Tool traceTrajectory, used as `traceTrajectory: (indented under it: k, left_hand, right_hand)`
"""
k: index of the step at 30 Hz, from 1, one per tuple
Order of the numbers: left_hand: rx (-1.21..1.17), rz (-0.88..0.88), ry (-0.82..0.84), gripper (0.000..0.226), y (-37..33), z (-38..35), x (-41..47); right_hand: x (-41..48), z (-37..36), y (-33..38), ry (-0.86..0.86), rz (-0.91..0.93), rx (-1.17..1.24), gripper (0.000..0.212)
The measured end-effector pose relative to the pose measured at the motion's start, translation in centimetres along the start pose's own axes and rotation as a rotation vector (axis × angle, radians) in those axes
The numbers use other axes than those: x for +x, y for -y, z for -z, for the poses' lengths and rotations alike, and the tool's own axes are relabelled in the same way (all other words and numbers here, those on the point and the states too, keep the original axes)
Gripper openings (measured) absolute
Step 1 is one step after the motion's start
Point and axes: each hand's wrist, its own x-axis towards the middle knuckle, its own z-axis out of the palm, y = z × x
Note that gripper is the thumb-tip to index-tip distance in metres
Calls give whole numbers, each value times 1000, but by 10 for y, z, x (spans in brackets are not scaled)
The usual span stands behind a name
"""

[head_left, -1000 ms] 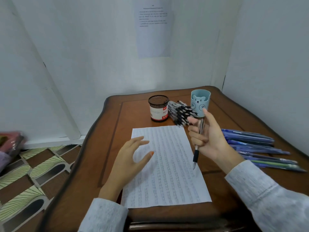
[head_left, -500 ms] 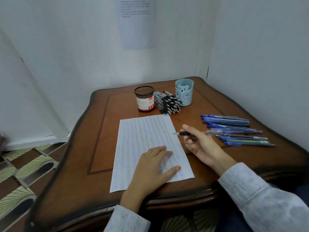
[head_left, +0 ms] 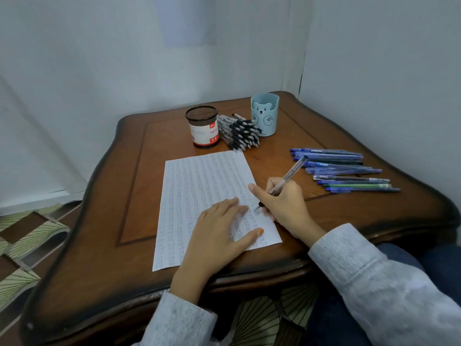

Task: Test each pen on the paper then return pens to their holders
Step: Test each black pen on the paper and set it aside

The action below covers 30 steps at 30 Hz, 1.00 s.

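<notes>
The right hand (head_left: 283,204) tilts the pen (head_left: 290,173) into a writing grip. Its tip now meets the paper (head_left: 194,186) beside the fingertips (head_left: 244,208) of the left hand (head_left: 219,233).

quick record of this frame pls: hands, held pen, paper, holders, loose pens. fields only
left hand: flat on the paper, fingers straight, pressing it down
right hand: grips a pen, tip on the sheet near its right edge
paper: white, covered in rows of marks, lying on the table
holders: black mesh holder and blue bear holder, upright at the back, no pens sticking out
loose pens: black pens piled between the holders; blue pens in a row on the right
stage: testing a pen
</notes>
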Motion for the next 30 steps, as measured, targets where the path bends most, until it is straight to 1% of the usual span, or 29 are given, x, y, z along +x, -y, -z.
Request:
traceTrajectory:
  k: [3, 6, 9, 12, 14, 19, 22, 24, 30]
  left_hand:
    - [-1, -3, -5, 58, 0, -1, 1]
    - [4, -1, -8, 58, 0, -1, 1]
    - [11, -2, -9, 70, 0, -3, 0]
    - [10, 6, -10, 73, 0, -3, 0]
    - [9, 6, -7, 73, 0, -3, 1]
    - [7, 13, 1, 65, -1, -1, 0]
    - [3, 16, -2, 63, -1, -2, 0]
    - [3, 13, -9, 67, 0, -2, 0]
    - [4, 22, 0, 68, -1, -2, 0]
  right_hand:
    - [3, 0, -6, -44, 30, -44, 35]
    - [3, -2, -7, -80, 128, -110, 41]
    - [4, -2, -9, -61, 169, -107, 40]
    - [5, -2, -11, -39, 158, -95, 35]
    - [6, -2, -12, -33, 142, -80, 36]
    - [6, -3, -12, -20, 145, -76, 29]
    - [6, -3, -12, -1, 130, -72, 32]
    - [5, -2, -12, -1, 119, -55, 34]
    - [7, -3, -13, -8, 154, -65, 28]
